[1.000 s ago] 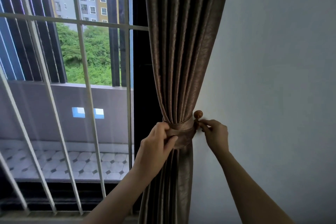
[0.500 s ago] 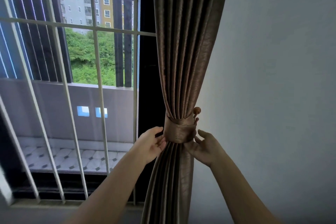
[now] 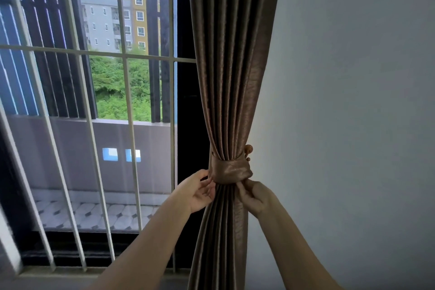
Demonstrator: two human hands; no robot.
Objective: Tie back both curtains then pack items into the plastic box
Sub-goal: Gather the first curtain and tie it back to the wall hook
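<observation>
Curtain (image 3: pixel 231 77) (tied) pinched by right hand (image 3: pixel 256 198); left hand (image 3: pixel 196 192) touches, relaxed.

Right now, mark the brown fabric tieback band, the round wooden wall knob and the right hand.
brown fabric tieback band (image 3: pixel 231 170): head view, middle of its front face.
round wooden wall knob (image 3: pixel 248 148): head view, on its ball top.
right hand (image 3: pixel 256 196): head view, middle of the hand.

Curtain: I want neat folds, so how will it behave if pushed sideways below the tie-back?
Probably floppy: the curtain hangs in soft pleats and cinches narrow under the tie-back. Its sheen suggests it may slip through the right hand pinching it.
</observation>
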